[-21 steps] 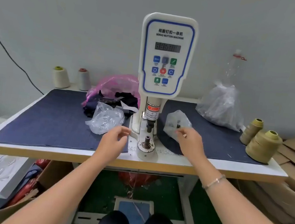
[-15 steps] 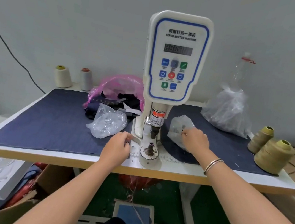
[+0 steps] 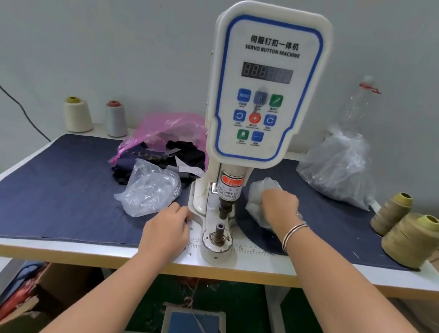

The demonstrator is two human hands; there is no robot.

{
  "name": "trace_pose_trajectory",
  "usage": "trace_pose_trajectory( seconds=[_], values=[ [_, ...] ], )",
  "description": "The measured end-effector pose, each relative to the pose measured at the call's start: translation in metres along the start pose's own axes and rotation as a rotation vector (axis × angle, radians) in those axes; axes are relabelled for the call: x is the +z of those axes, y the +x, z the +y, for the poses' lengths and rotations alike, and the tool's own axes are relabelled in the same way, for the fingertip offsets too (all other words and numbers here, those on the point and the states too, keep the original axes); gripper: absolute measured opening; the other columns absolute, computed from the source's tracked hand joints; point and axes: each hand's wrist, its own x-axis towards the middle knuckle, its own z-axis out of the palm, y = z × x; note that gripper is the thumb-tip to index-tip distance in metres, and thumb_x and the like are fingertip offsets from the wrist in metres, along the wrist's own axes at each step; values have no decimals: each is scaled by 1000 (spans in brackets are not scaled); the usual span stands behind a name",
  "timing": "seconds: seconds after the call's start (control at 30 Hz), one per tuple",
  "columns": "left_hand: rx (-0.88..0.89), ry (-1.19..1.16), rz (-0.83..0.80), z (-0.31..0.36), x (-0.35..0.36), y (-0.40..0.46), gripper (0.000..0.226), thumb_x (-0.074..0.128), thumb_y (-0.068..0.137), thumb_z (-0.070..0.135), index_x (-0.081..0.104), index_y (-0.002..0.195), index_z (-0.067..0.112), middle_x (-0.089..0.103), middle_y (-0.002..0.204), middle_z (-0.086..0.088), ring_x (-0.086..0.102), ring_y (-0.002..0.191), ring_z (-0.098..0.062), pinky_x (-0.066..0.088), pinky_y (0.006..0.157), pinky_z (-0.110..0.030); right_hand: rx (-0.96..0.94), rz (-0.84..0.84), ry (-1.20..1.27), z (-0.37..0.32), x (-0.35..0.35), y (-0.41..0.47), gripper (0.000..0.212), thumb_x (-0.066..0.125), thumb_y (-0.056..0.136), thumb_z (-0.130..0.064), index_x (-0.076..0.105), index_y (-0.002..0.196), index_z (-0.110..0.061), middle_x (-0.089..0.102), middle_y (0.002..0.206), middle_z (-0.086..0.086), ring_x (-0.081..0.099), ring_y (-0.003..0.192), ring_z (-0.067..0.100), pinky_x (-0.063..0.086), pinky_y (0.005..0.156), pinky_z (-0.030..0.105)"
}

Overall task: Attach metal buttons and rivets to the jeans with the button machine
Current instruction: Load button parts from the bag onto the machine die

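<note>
Step in hand, as I judge it: fetching hardware, not yet pressing. The right hand [image 3: 277, 205] is down in the small clear bag [image 3: 260, 192] just right of the button machine [image 3: 263, 88], prob. for a button or rivet. Its fingers are curled into the plastic, but I cannot tell if they pinch a piece, since the bag hides the tips. The left hand [image 3: 167, 229] rests on the surface [image 3: 337, 275] just left of the machine base, fingers curled together at the base edge; whether they hold a small part I cannot tell.

The lower die post [image 3: 218, 231] stands bare between both hands, just right of the left fingers, and the punch [image 3: 224, 211] sits above it with a gap. No jeans lie under the punch. Dark cloth shows in the pink bag [image 3: 167, 135], well beyond the left fingers, but if it is the jeans I cannot say.

Next move calls for: 1 piece out of the bag, set straight on the die, then fabric laid over it, with fingers clear of the punch before the pedal [image 3: 193, 329] is pressed.

Count: 1 machine, 2 hands, 4 plastic bags (1 pink, 3 clear), 4 thread cones (2 far left at the wall, 2 far right), 1 bracelet [image 3: 294, 235] on the right wrist, 1 pedal below.
</note>
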Motion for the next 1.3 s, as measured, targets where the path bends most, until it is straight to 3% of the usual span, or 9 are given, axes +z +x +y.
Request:
trace_pose_trajectory(
  seconds=[0.1,0.17,0.27,0.43,0.53,0.63,0.73,0.8,1.3],
  values=[
    [1,-6,5,-1,0,-2,15,47,94,23,60,102,21,55,97,6,53,84,-15,34,59,-26,19,32,82,1,4,7,21,66,70,-22,56,86,-13,59,64,4,57,53,23,46,64,30],
    [1,-5,8,-1,0,-2,15,47,94,24,60,101,22,54,96,6,52,83,-15,34,59,-25,56,48,177,4,7,10,26,65,77,-22,61,101,-12,69,84,5,67,76,29,52,70,34],
    [-5,3,16,0,-1,-2,15,47,94,24,60,101,22,54,96,6,52,83,-15,34,59,-26,145,212,311,13,19,9,28,60,89,-25,60,115,-16,62,119,3,57,114,25,44,88,31],
    [-6,18,17,-1,0,-3,16,47,93,23,60,102,21,55,97,6,52,84,-15,33,59,-26,32,603,520,30,31,-23,14,49,91,-22,61,84,-19,62,89,6,55,81,28,39,63,31],
    [-3,24,20,-1,1,-2,17,47,93,24,60,103,22,56,98,6,52,85,-15,33,59,-25,-3,778,1014,38,30,-48,18,64,86,-26,64,74,-13,63,71,-1,57,69,17,46,60,32],
    [-3,18,24,-1,1,-2,17,47,94,24,61,104,21,56,98,6,52,84,-15,33,59,-25,-65,534,1673,20,36,-78,22,73,81,-24,65,63,-15,52,48,-6,40,42,8,36,40,19],
    [-8,15,25,-1,1,-3,17,48,94,24,61,103,21,56,98,6,52,84,-15,33,60,-25,-95,91,1939,-9,55,-94,16,70,84,-20,61,74,-13,52,52,-2,33,36,7,25,34,15],
    [-9,12,27,0,1,-3,16,48,94,24,61,103,22,56,98,6,52,84,-14,33,60,-25,-135,-54,2019,-22,62,-98,16,67,87,-19,60,75,-11,54,56,1,33,37,7,24,36,16],
    [-12,-7,16,0,0,-4,17,47,94,26,60,103,21,55,98,6,53,86,-16,40,61,-27,-139,-390,2352,-49,60,-103,12,58,91,-12,61,84,-2,54,50,3,36,30,6,26,29,16]
  ],
)
